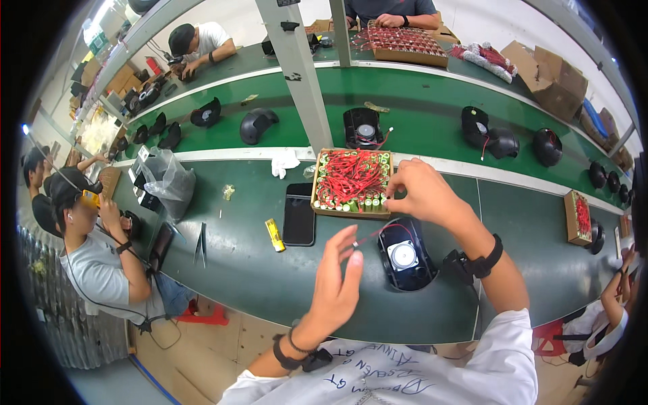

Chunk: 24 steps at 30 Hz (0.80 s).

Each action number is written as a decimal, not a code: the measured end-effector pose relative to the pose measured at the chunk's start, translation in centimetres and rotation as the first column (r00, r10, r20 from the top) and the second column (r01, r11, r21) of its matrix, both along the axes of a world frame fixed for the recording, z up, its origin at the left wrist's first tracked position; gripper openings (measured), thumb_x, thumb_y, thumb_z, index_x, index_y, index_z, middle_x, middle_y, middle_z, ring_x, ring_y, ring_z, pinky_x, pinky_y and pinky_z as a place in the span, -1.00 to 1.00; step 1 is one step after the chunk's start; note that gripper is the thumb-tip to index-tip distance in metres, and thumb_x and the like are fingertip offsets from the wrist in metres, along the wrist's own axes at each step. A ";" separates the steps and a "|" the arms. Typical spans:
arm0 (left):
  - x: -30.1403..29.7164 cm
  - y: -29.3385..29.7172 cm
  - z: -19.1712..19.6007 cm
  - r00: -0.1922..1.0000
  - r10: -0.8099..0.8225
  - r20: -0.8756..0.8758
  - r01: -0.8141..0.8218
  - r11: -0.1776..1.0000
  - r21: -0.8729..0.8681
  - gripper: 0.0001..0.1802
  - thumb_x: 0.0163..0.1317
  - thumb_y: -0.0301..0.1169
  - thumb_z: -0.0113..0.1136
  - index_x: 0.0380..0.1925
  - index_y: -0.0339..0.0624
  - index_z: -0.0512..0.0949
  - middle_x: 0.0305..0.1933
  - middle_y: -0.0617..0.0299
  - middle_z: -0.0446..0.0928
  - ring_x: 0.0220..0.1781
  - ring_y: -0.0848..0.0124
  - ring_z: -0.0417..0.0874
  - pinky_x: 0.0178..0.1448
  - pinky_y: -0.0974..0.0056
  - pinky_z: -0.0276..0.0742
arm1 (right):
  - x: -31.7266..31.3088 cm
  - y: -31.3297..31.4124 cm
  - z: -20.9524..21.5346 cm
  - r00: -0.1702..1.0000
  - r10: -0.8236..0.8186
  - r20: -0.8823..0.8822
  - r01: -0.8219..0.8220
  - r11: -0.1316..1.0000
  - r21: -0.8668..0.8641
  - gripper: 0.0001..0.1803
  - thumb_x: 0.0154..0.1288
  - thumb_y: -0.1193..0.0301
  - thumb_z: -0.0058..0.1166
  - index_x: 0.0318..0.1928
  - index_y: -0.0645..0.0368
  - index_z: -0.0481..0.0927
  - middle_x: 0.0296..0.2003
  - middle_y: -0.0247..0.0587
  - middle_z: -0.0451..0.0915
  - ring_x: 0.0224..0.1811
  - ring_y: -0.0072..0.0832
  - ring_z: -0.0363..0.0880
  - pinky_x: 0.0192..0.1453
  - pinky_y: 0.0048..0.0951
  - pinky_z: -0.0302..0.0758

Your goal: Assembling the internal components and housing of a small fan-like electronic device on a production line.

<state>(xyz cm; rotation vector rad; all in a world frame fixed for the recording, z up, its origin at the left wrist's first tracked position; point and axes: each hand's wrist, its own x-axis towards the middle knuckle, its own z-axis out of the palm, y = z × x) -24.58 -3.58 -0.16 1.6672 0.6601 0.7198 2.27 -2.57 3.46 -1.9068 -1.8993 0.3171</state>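
Observation:
A black speaker housing (413, 275) with a round white speaker (403, 256) lies on the bench before me. Its thin red-and-black wire (375, 235) runs left to my left hand (335, 283), where the small plug sits at the curled fingertips. My right hand (426, 194) is bent at the right rim of a cardboard box (351, 212), thumb and forefinger drawn together. Whatever is between them is too small to make out. Green-wrapped battery cells with a tangle of red wires (349, 177) fill the box.
Left of the box lie a black phone (299, 214), a yellow battery-like piece (275, 235), tweezers (200, 244) and a plastic bag (169, 182). Beyond, a green conveyor (297, 101) carries several black housings. A metal post (297, 74) rises behind the box. Co-workers sit around.

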 end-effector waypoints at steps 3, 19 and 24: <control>-0.9 -3.2 -1.8 0.999 0.031 -0.023 -0.033 0.998 -0.056 -0.11 0.53 -0.30 0.31 0.65 -0.35 0.02 0.66 -0.15 0.17 0.61 0.00 0.37 0.61 -0.05 0.39 | -2.5 0.1 -1.4 0.987 -0.076 0.143 0.072 0.997 0.030 -0.76 0.04 0.28 0.53 -0.38 0.17 0.79 -0.24 -0.04 0.71 -0.03 -0.04 0.66 0.12 -0.04 0.59; 3.1 -2.6 -5.7 0.986 -0.148 -0.072 0.159 0.971 0.178 0.20 0.17 -0.44 0.55 0.66 -0.37 -0.07 0.61 -0.27 0.26 0.59 -0.04 0.45 0.65 0.02 0.35 | -1.3 -5.9 4.5 0.726 -0.010 -0.687 0.356 0.861 0.363 -0.87 0.47 0.58 0.24 -0.03 0.34 0.70 -0.20 -0.25 0.77 -0.10 -0.59 0.76 0.10 -0.43 0.69; 3.9 -1.9 -5.9 0.969 -0.247 -0.010 0.246 0.961 0.126 0.18 0.19 -0.50 0.50 0.68 -0.31 -0.08 0.62 -0.26 0.23 0.63 -0.09 0.38 0.67 -0.01 0.31 | -5.2 -12.4 0.2 0.709 -0.010 -0.705 0.207 0.959 0.195 -0.66 0.41 0.60 0.37 0.18 0.30 0.76 -0.07 -0.04 0.82 -0.10 -0.44 0.87 0.02 -0.45 0.77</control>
